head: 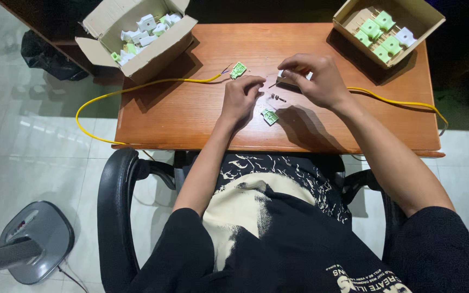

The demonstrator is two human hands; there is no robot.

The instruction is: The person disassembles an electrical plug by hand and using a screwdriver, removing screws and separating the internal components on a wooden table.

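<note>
My left hand (241,97) rests on the wooden table (191,114), fingers curled, fingertips near small screws (278,98); whether it pinches anything I cannot tell. A small green and white plastic part (270,116) lies just right of its wrist. My right hand (313,80) is closed over a small white plastic part (284,76) at the table's middle. Another green part (238,70) lies by the stripped end of a yellow cable (153,84).
An open cardboard box (137,35) of white and green parts sits at the back left. A second box (389,27) holding green parts stands at the back right. The yellow cable loops off the left edge and runs off right. A grey fan base (36,241) stands on the floor.
</note>
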